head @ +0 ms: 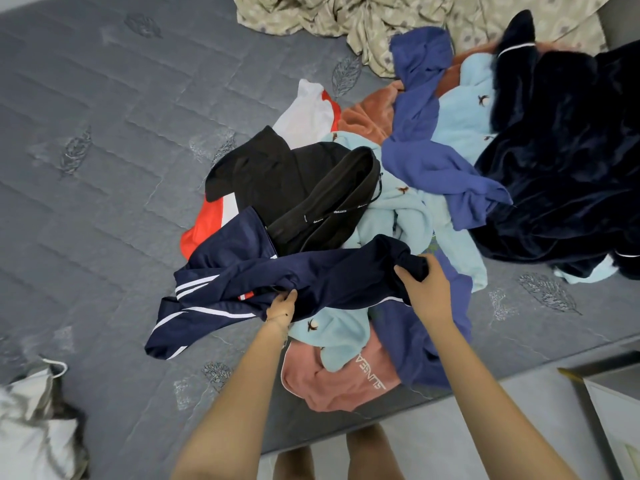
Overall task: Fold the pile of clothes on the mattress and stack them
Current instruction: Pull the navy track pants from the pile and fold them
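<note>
On the grey mattress (121, 150), near its front edge, lies the jumbled pile of clothes (391, 206). At its near side both hands hold a navy white-striped garment (311, 271): the grip of the left hand (282, 306) pinches its lower edge, and that of the right hand (420, 284) clenches bunched fabric.

Both hands hold a navy striped garment (277, 282) at the near edge of the clothes pile (398, 188) on the grey mattress (104, 150). The left hand (282, 306) pinches its lower hem, and the right hand (420, 289) has its grip on a bunched end.
</note>
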The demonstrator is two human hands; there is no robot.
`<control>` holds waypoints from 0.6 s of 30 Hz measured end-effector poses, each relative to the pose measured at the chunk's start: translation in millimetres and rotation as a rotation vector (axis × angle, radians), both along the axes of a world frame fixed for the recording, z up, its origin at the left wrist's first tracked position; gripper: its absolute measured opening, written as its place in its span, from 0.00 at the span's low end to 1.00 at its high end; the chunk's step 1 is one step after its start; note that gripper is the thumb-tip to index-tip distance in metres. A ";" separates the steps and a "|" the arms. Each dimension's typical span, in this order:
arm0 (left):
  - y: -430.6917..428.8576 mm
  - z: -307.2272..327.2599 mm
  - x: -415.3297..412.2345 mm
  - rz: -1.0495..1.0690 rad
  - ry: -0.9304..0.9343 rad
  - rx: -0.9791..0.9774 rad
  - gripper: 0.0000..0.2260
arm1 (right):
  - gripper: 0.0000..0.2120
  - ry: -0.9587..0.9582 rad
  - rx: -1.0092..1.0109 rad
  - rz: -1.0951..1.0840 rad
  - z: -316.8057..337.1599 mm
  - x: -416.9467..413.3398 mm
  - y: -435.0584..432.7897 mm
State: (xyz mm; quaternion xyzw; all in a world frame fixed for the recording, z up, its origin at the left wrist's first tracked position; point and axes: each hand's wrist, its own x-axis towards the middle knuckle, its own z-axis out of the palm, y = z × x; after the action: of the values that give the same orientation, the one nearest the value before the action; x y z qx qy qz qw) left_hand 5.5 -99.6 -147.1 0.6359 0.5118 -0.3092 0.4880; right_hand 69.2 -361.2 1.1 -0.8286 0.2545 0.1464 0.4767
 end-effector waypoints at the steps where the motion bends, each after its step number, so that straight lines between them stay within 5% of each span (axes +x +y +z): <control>1: -0.1 -10.8 -2.5 0.042 -0.012 -0.028 0.41 | 0.09 -0.010 0.001 -0.015 -0.2 -2.4 1.2; 5: -22.4 39.5 8.7 0.206 -0.075 -0.013 0.39 | 0.09 -0.037 0.008 -0.030 0.7 -8.9 7.2; 12: -42.3 80.4 3.6 -0.323 -0.020 0.009 0.20 | 0.09 -0.056 0.060 -0.129 4.0 -18.5 13.1; 18: -61.1 103.6 -25.3 -0.496 -0.145 0.007 0.12 | 0.09 -0.099 0.189 -0.108 23.8 -24.7 32.8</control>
State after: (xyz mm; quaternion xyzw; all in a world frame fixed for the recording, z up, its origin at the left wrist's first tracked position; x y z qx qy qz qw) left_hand -19.7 -160.7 -43.5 0.7642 0.3049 -0.3711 0.4305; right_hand 44.6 -328.4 24.8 -0.7713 0.2599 0.1029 0.5719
